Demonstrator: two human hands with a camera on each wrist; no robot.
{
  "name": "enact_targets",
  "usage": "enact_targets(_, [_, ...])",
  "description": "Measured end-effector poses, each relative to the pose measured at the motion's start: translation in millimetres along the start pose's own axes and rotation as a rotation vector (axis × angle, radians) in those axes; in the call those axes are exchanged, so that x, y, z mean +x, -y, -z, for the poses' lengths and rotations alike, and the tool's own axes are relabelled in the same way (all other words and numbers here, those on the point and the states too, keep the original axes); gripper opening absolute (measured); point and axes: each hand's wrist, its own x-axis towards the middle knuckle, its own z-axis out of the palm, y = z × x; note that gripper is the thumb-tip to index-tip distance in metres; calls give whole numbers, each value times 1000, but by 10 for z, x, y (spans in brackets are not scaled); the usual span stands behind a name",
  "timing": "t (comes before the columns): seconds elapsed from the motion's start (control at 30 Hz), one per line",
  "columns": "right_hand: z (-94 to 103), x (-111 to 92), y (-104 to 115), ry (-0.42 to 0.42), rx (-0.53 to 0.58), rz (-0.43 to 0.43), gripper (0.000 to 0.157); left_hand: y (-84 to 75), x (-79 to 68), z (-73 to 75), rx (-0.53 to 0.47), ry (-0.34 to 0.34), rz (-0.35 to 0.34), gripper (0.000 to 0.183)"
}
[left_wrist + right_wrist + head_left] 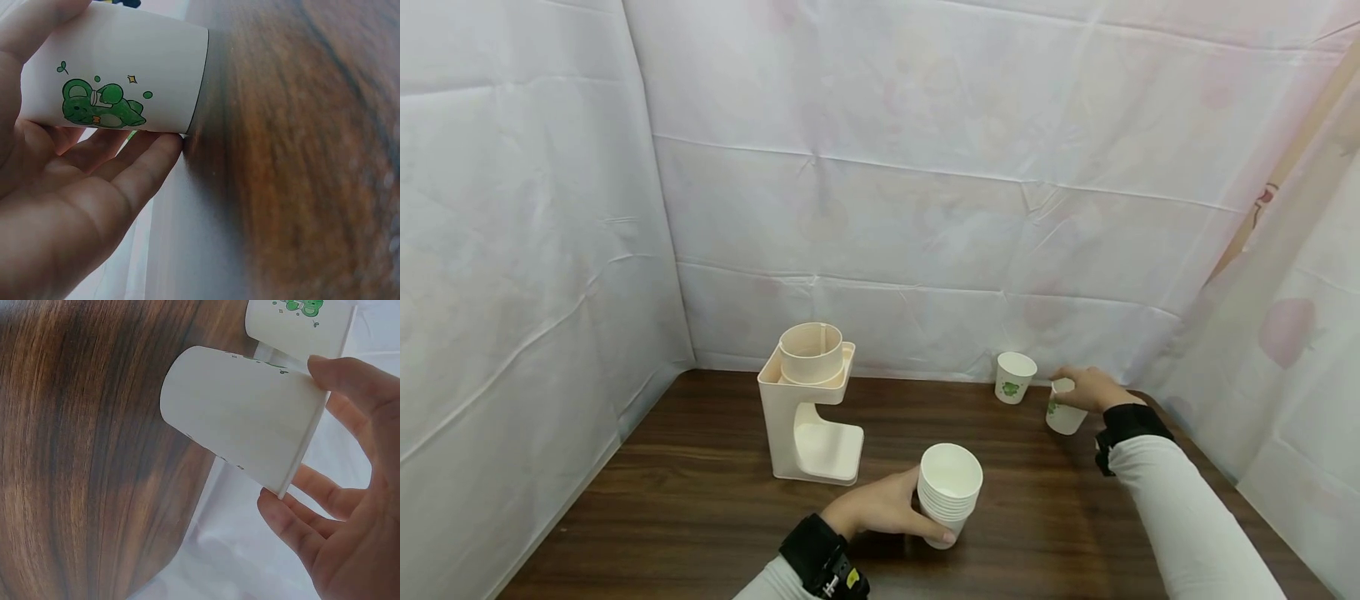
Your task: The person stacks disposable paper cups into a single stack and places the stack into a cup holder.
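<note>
My left hand (887, 505) grips a stack of white paper cups (951, 472) near the front middle of the table, thumb on one side and fingers on the other. In the left wrist view the lowest cup (125, 69) bears a green cartoon animal, its base right at the wood. At the back right, my right hand (1092, 389) holds a single paper cup (1065, 419) near its rim. The right wrist view shows thumb and fingers on opposite sides of that cup (244, 419), base down close to the table. A second paper cup (1016, 377) stands upright just left of it.
A cream plastic holder (781, 433) with a round tube (812, 354) on top and a low shelf stands left of the middle. Brown wood-grain table (700, 467) lies under everything. Pale fabric sheets (880, 208) hang along the back and both sides.
</note>
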Motion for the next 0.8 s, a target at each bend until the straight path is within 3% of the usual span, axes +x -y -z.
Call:
enact_targets(0.37, [-204,10,1,-92,32,-17,45,7,-3,-1,0,2,-2,73])
enact_targets(0.8, [-327,-101,190,-235,107,77,40,1,10,-17,8,5,-17,73])
